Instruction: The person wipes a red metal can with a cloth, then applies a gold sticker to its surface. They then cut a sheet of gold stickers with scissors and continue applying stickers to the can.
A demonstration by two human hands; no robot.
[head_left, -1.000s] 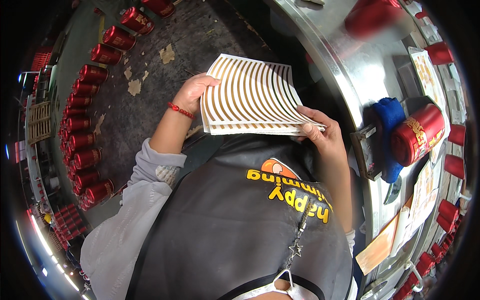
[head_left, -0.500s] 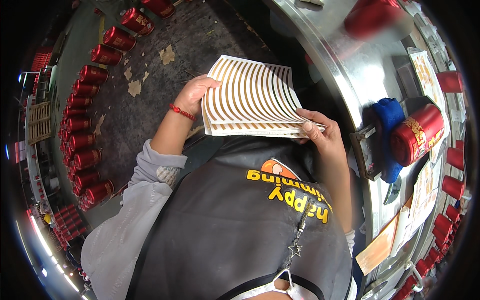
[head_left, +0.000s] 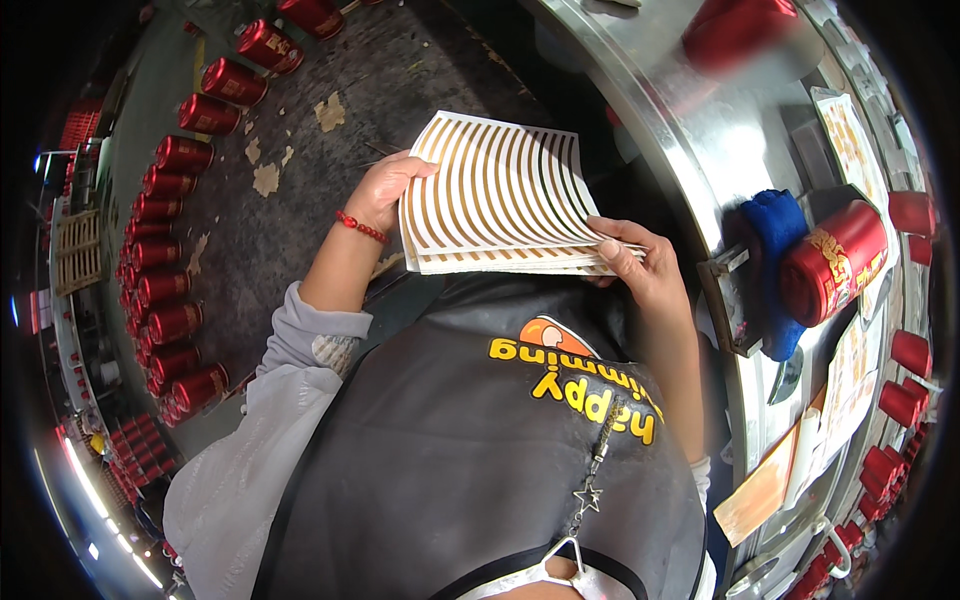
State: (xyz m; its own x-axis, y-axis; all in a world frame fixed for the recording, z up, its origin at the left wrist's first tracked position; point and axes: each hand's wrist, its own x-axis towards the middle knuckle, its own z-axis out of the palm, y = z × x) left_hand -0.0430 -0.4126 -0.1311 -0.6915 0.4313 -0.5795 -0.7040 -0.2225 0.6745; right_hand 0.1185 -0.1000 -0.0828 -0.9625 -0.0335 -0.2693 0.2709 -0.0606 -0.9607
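Between my two hands I hold a stack of white sheets (head_left: 490, 185) printed with curved gold-brown stripes. My left hand (head_left: 392, 185), with a red bead bracelet at the wrist, grips the stack's left edge, thumb on top. At the lower right corner my right hand (head_left: 640, 262) pinches the sheets, thumb and fingers at the layered edges. The top sheet bows slightly and several more show beneath it. Fingers under the stack are hidden.
On the metal workbench (head_left: 690, 200) at right, a red canister (head_left: 835, 265) lies beside a blue cloth (head_left: 775, 265) and patterned sheets (head_left: 850, 375). Rows of red canisters (head_left: 175, 285) stand at left along a dark, worn surface (head_left: 330, 190). More red canisters (head_left: 910, 352) line the far right.
The stack and both hands have shifted very slightly left in view, with the same grip. Along the far right, the red canisters have changed position.
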